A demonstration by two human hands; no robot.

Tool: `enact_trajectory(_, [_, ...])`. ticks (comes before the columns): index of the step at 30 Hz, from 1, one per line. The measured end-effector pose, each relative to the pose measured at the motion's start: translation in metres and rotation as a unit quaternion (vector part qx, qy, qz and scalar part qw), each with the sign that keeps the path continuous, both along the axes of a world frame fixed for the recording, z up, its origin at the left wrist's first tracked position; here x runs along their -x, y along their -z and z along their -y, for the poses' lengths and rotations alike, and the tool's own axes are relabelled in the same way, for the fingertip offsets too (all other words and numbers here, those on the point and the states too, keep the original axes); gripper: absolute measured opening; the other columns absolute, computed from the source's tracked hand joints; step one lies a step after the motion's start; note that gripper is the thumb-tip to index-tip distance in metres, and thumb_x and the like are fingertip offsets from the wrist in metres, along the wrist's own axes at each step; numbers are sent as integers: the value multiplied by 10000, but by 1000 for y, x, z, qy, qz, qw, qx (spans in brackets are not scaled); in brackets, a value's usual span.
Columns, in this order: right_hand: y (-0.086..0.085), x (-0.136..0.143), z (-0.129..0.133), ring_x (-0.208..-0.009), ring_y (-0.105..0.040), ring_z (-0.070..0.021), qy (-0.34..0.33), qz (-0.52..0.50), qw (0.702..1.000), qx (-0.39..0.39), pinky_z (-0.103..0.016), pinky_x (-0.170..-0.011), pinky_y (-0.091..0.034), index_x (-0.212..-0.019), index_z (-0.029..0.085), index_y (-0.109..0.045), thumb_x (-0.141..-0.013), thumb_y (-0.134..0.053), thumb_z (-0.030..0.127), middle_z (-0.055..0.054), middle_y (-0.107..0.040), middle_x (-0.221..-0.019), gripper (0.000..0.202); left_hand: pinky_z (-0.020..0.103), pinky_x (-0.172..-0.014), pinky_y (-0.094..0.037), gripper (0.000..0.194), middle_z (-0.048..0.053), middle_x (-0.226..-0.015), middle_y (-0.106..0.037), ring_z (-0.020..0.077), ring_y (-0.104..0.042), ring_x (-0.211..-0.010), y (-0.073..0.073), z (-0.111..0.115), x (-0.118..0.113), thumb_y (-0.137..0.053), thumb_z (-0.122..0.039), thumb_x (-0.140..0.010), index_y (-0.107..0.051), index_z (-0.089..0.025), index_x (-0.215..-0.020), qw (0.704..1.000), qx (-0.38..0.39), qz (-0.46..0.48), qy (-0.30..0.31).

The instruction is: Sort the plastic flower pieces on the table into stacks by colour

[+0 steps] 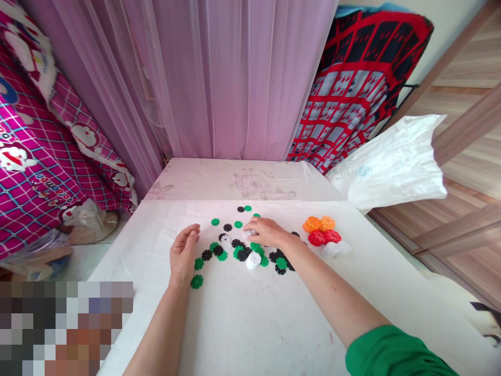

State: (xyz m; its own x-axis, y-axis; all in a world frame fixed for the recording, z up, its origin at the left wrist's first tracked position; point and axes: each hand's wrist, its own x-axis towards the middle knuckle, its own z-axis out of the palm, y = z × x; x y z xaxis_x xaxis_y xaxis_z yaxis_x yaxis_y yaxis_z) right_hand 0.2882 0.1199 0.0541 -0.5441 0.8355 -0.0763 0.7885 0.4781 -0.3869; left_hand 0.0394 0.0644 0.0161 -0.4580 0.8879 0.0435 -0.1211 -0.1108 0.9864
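Observation:
Green, black and white notched discs lie scattered over the middle of the white tabletop. My right hand [266, 232] reaches over them from the right, its fingertips closed on a white disc [249, 234]. Beside the scattered discs on the left, my left hand [185, 253] rests with its fingers curled and bunched; whether anything is inside is hidden. A green disc [197, 281] lies just right of the left wrist. Small stacks of white discs [253, 260] sit near the middle. At the right are piles of orange discs [312, 224], red discs [317, 238] and white discs [331, 249].
The table [235, 324] has a flowered cloth [250, 180] along its far side. Behind it hangs a purple curtain [235, 78]. A white plastic bag [395, 162] stands off the right edge, near a red patterned cloth [348, 89]. A pink checked cloth [58, 130] hangs at the left.

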Motion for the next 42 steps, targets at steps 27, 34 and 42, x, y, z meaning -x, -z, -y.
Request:
enact_trajectory(27, [-28,-190,105,-634,-601,-148,351,35,924,-144,-260,-560,-410,-815,284,-673,-727,-587,485,25,-687,-803,236,436,-988,-493,305,73,-1106,-703,210,-650,-1035,-1,-1,2,-665,-445,-757,-701,-210,-948,1000,-6,-22,0])
enact_trajectory(34, [-27,-181,102,-651,-616,-154,357,43,925,-119,-263,-578,-426,-806,269,-657,-704,-586,457,19,-694,-807,225,445,-1009,-475,301,67,-1111,-703,207,-649,-1035,2,-2,3,-682,-444,-752,-706,-217,-948,1000,-5,-12,-2])
enact_trajectory(42, [-24,-182,105,-644,-614,-153,358,42,925,-118,-260,-563,-418,-808,282,-661,-706,-588,447,27,-700,-820,208,438,-995,-488,302,72,-1113,-705,210,-652,-1042,4,-2,4,-665,-443,-767,-706,-215,-960,1000,-7,-29,-2])
